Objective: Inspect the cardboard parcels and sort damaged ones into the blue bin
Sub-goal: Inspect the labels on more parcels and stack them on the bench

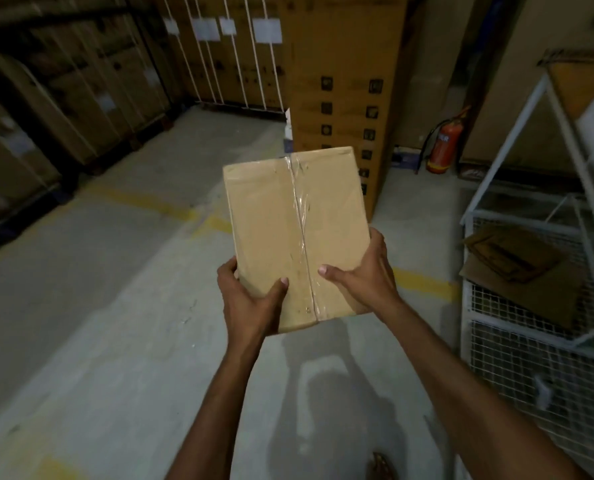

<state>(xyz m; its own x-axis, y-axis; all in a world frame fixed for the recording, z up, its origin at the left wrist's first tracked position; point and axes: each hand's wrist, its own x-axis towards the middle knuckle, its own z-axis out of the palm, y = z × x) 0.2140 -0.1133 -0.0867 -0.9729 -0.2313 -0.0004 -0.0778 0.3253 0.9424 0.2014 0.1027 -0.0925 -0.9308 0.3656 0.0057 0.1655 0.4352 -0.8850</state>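
both hands hold the parcel [275,230] up over the floor [122,306], its plain brown face turned upward. the left hand [250,299] has its grip clamped on the near left corner, thumb on top. the right hand [365,271] is clamped on the near right edge the same way. clear tape [302,216] runs down the middle seam. white labels [266,31] on the cartons behind are too blurred to read. the red extinguisher [442,147] shows letters ending "er". a wire cage [531,341] stands to the right.

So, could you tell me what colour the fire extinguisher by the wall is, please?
Red, with a black hose: fire extinguisher, seen in the head view.
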